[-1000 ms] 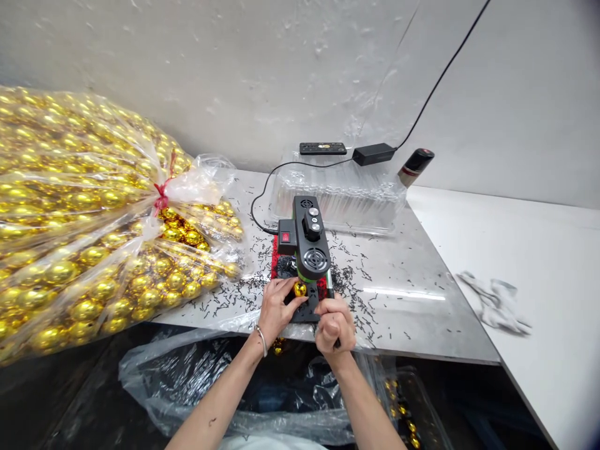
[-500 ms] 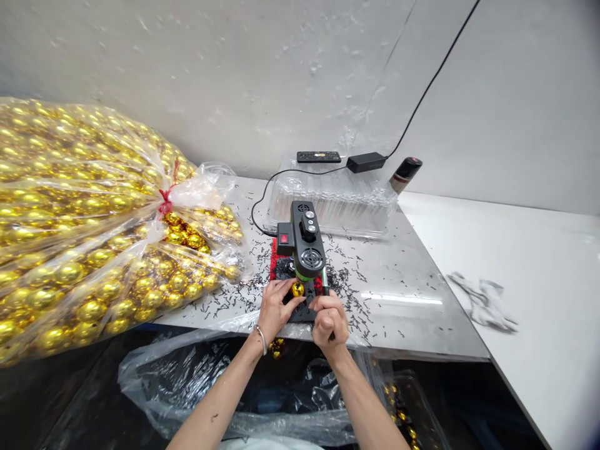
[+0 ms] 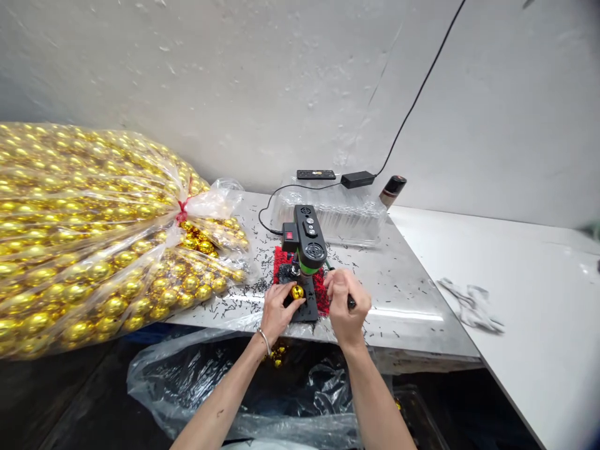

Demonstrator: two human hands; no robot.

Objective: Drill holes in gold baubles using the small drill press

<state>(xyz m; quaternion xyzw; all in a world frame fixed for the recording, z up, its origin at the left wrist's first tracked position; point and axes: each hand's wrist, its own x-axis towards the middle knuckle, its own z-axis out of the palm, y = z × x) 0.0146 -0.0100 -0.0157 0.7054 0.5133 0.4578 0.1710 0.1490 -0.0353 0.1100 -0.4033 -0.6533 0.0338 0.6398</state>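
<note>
A small black bench press (image 3: 312, 240) stands on a red mat (image 3: 322, 294) near the table's front edge. On its black base, below the press head, my left hand (image 3: 279, 309) pinches a shiny gold ball (image 3: 297, 292) between thumb and fingers. My right hand (image 3: 347, 303) is wrapped round the press's lever handle (image 3: 351, 302), to the right of the base. Short black scraps lie scattered around the press.
Large clear bags of gold balls (image 3: 117, 250) fill the left. Behind the press are a clear plastic tray (image 3: 337, 219), a power adapter (image 3: 357, 179) and a spray can (image 3: 392, 190). Gloves (image 3: 473, 304) lie right. An open plastic bag (image 3: 187, 381) hangs below the table edge.
My right hand has moved up and to the right with the lever handle, away from the base. My left hand still holds the gold ball. The camera view has shifted slightly.
</note>
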